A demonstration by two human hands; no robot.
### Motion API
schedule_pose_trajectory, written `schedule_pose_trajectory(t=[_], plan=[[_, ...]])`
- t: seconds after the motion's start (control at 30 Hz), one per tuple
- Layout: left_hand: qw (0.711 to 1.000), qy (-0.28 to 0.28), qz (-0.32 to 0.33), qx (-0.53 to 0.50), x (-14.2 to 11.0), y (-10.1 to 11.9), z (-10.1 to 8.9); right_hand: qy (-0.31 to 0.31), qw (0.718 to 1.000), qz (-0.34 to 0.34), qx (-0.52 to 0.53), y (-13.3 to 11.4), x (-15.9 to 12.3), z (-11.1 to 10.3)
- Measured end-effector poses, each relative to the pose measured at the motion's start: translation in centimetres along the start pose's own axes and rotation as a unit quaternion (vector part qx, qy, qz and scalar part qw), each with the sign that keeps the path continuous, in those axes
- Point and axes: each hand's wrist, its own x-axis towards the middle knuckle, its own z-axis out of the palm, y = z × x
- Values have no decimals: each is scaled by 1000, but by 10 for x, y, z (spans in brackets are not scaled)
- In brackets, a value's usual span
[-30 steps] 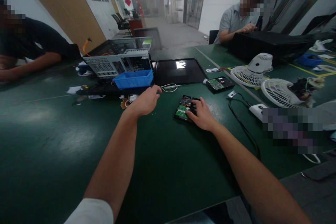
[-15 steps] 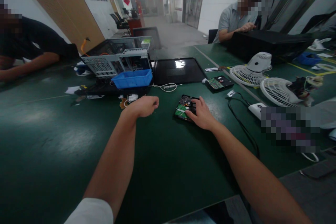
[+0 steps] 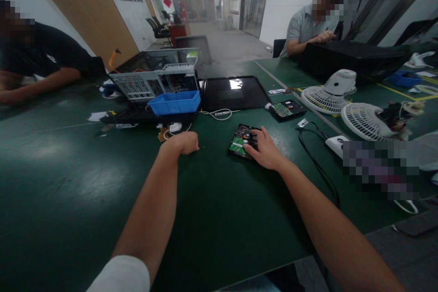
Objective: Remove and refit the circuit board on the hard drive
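A hard drive (image 3: 239, 145) with a green circuit board lies on the green table in front of me. My right hand (image 3: 265, 149) rests over its right side, the thumb on the board and the fingers along the far part, holding it. To the left, my left hand (image 3: 185, 143) is closed just above the table, its fingers curled down; what they hold, if anything, is hidden. Tiny specks lie on the table beside it. White cable and a small brown piece (image 3: 162, 134) are just behind that hand. Farther right lies a second hard drive (image 3: 286, 109).
At the back stand an opened computer case (image 3: 137, 84), a blue tray (image 3: 176, 102) and a black panel (image 3: 236, 96). White fan parts (image 3: 362, 121), a black cable (image 3: 313, 159) and a power strip (image 3: 337, 144) lie right. Two people sit across the table.
My left hand has moved slightly left and down towards the table, fingers turned lower. My right hand stays on the hard drive. The view has shifted a little.
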Motion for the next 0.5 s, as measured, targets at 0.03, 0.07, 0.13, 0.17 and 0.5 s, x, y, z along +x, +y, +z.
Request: schedule_pose_trajectory(t=[0.03,0.07,0.13,0.17,0.5], plan=[[1000,-4,0,0,0,1,0,-1,1000,-2,0,0,0,0],[1000,-7,-1,1,1,2,0,-1,1000,-4,-1,0,0,0],[1000,-9,0,5,2,2,0,0,1000,-6,0,0,0,0],[1000,-8,1,8,2,2,1,0,1000,-5,0,0,0,0],[998,54,42,11,10,-5,7,-5,1000,-3,7,-1,1,-1]])
